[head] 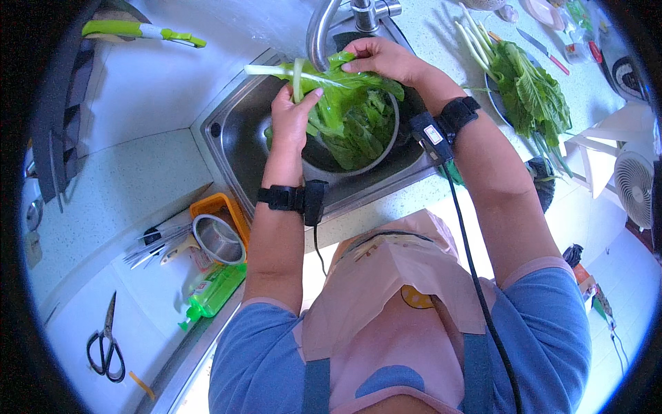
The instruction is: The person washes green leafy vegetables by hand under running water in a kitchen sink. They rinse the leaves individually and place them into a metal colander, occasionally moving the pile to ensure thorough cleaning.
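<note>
Over the stainless steel sink point(240, 168), my left hand point(290, 119) grips leafy greens point(331, 106) by a pale stalk, its thumb pressed on the leaf. My right hand point(382, 59) pinches the same greens by a leaf edge at their far side. The curved metal faucet point(315, 39) comes down right beside the held leaves; whether water runs from it I cannot tell. Under them a round basin point(397, 124) sits in the sink with more wet green leaves point(362, 142) in it. Both my wrists wear black straps with cabled modules.
Right of the sink, a bunch of leafy greens point(532, 93) lies on a plate, near a red-handled knife point(543, 50). At left are an orange basket point(212, 202), a metal cup point(220, 240), a green soap bottle point(214, 292) and scissors point(107, 341). A green-handled peeler point(145, 32) is upper left.
</note>
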A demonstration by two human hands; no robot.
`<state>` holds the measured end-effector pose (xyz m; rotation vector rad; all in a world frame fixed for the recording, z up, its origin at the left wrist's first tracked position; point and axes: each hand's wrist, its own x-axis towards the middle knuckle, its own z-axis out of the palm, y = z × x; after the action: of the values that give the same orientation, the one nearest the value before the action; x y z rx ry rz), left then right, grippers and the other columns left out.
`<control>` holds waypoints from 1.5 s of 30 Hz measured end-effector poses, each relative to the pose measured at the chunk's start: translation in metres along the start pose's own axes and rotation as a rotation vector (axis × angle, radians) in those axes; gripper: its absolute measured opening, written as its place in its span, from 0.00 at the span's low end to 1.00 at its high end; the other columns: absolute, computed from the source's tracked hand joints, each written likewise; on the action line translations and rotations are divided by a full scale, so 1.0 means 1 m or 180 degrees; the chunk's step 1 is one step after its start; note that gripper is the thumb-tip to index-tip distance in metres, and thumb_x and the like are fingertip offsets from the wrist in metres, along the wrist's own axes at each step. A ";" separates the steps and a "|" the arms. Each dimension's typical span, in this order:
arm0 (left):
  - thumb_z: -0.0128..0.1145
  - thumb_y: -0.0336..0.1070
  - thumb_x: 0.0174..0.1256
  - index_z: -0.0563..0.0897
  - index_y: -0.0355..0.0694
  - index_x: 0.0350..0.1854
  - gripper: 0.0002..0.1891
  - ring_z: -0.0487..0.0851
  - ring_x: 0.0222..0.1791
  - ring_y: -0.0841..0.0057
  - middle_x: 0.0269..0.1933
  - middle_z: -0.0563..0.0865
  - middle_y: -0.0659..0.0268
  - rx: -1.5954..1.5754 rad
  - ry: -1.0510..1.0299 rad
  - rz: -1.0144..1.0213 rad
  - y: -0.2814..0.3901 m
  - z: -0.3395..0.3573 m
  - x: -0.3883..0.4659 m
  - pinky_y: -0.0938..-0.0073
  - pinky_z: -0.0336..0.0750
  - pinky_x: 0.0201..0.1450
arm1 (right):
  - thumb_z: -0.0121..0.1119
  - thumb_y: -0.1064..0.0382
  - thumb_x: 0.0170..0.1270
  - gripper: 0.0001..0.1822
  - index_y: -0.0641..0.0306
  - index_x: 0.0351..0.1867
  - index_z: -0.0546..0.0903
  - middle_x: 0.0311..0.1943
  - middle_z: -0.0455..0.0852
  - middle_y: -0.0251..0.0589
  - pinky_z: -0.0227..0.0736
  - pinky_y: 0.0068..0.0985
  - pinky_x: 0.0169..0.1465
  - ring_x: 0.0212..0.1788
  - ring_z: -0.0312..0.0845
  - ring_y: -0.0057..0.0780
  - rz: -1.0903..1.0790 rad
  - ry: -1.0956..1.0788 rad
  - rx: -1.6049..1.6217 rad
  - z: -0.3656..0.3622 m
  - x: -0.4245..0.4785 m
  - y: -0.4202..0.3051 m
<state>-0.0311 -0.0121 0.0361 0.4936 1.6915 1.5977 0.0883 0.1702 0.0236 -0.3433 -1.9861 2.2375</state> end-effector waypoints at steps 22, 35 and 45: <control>0.41 0.53 0.67 0.68 0.32 0.57 0.28 0.75 0.52 0.61 0.53 0.76 0.55 -0.2570 -0.0532 -0.0776 -0.016 -0.007 -0.013 0.60 0.67 0.57 | 0.58 0.71 0.44 0.21 0.59 0.45 0.79 0.47 0.79 0.40 0.67 0.31 0.55 0.52 0.71 0.39 -0.1570 0.0586 -0.2920 0.114 -0.070 -0.011; 0.50 0.38 0.56 0.71 0.33 0.55 0.23 0.74 0.53 0.59 0.52 0.77 0.55 -0.2935 -0.0139 -0.0884 -0.021 -0.019 -0.009 0.56 0.65 0.59 | 0.55 0.65 0.61 0.13 0.68 0.45 0.77 0.38 0.83 0.43 0.70 0.24 0.47 0.40 0.77 0.27 0.0477 0.2248 0.0190 0.071 -0.082 0.053; 0.52 0.35 0.56 0.71 0.33 0.54 0.23 0.75 0.52 0.59 0.52 0.77 0.55 -0.2600 -0.0095 -0.0885 -0.015 -0.027 -0.012 0.58 0.64 0.60 | 0.60 0.70 0.56 0.09 0.62 0.39 0.78 0.34 0.83 0.34 0.72 0.22 0.41 0.34 0.77 0.21 0.0514 0.2037 0.2312 0.057 -0.052 0.042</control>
<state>-0.0405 -0.0414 0.0228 -0.1261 0.8996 1.8666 0.1266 0.0969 -0.0077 -0.9748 -0.8013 2.3338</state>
